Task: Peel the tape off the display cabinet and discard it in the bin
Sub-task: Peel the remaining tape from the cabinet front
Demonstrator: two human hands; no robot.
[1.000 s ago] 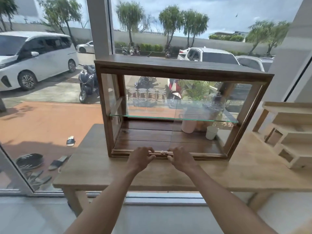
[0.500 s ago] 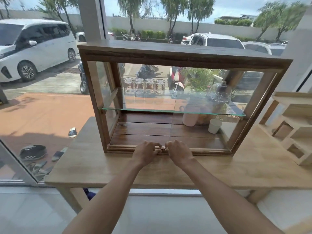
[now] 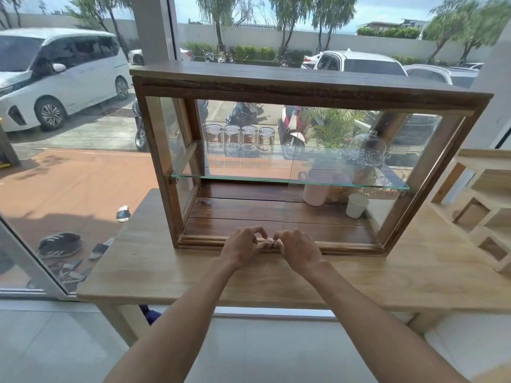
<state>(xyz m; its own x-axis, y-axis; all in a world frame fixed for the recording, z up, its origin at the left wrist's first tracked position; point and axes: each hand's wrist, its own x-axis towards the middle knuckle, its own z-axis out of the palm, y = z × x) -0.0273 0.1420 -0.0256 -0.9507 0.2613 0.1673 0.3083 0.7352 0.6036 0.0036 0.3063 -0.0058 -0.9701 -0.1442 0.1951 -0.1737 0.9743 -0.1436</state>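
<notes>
The display cabinet is a dark wooden frame with glass panes, standing on a light wooden table. My left hand and my right hand meet at the middle of its bottom front rail. Their fingertips pinch together on a small brownish bit of tape where the two glass doors join. Most of the tape is hidden by my fingers. No bin shows in this view.
Inside the cabinet, several upturned glasses and a glass dome stand on the glass shelf, with a pink mug and a white cup below. A pale wooden rack sits at the table's right. A big window is behind.
My hands have closed in from slightly apart until the fingertips meet at the middle of the bottom rail. My head has moved nearer to the cabinet.
</notes>
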